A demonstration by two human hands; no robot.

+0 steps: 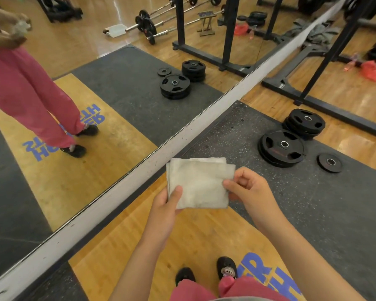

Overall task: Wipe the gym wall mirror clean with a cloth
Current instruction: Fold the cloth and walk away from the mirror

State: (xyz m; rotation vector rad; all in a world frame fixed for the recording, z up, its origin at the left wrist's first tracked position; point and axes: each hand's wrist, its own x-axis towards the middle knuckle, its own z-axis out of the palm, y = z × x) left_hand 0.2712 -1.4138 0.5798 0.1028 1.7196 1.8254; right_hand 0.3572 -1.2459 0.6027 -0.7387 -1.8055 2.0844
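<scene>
One cloth (201, 184) apart from mirror (109, 88) | left hand (166, 206), right hand (250, 190) pinch edges

a gym: weight plates (281, 147), barbells (161, 23), black rack (224, 31), wall mirror (96, 83), lifting platform (182, 235)

mirror (109, 88) face unobstructed ahead, weight plates (281, 147) stacked on the floor to the right
</scene>
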